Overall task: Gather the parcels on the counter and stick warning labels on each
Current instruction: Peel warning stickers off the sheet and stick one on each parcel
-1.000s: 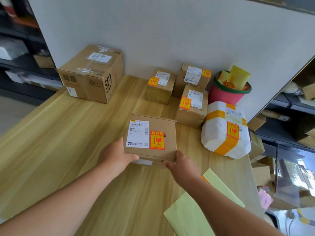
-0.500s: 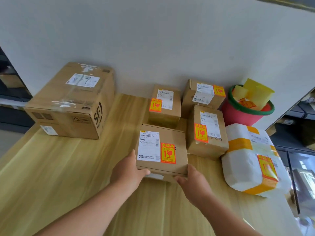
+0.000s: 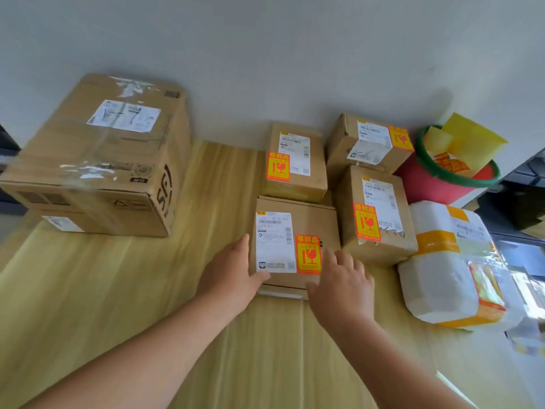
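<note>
Flat box (image 3: 312, 222) on surface (image 3: 118, 290): left hand (image 3: 233, 270) flat against 9 o'clock side, right hand (image 3: 339, 278) spread loosely over 5 o'clock corner. Labelled box (image 3: 380, 219) just beside, 3 o'clock.

Back wall (image 3: 265, 54) fills the top half: plain pale grey, matte, evenly lit, w/ a soft shadow toward its R end. Below it the bench (image 3: 88, 305), light yellowish wood, grain running front to back, butted right up to the wall. Far L edge, a sliver of dark shelving (image 3: 7, 143), blurred. R side, past the bench end, more dark shelves (image 3: 528, 184), too dim to read. Lower R, a bright bluish glare (image 3: 522, 261); window or reflection, can't tell. Light is soft overall, pale sheen streaks across the bench top at L.
</note>
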Demonstrator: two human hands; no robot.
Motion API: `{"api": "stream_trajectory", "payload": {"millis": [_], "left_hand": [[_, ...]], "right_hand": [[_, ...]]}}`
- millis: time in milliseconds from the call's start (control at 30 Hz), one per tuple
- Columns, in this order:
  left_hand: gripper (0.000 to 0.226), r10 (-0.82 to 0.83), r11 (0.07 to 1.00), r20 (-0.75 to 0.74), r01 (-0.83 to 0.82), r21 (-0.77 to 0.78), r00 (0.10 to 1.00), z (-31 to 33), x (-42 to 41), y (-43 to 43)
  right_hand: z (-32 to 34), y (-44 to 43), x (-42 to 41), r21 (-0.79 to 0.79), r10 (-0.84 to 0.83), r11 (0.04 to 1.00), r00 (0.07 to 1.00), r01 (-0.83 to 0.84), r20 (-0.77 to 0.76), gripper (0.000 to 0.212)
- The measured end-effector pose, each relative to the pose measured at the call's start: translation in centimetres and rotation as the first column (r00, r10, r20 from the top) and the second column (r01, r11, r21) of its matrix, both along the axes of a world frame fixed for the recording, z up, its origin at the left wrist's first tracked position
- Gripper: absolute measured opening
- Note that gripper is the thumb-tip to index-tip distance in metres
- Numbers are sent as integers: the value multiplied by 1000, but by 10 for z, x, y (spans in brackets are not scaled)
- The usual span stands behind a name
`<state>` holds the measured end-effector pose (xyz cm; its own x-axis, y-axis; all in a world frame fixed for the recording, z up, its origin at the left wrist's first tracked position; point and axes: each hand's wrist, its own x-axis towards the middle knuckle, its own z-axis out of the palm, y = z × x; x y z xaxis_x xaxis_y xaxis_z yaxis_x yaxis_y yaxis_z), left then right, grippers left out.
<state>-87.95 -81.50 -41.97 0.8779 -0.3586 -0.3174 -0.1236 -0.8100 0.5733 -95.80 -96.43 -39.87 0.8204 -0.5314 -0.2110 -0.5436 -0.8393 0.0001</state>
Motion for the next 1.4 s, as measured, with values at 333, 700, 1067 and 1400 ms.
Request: {"api": "stream_trajectory", "payload": {"millis": [333,700,1067,1400], "left_hand": [[63,88,993,618,-117,6,781,52,75,100],[54,679,734,31,-677,-48,734,51,165,214],[53,573,798,120,-585,147,811,50,29,213],[32,582,813,-35,-580,50,813,62,-175,204]], "right_hand": [[44,107,124,582,33,796,971,-169,238,60],[38,181,177,888,-162,459,985,23,58,43],[34,145,71,821,-155,571,980,-14,125,20],[35,120,-117,838,-87,540,986,-74,143,10]]}}
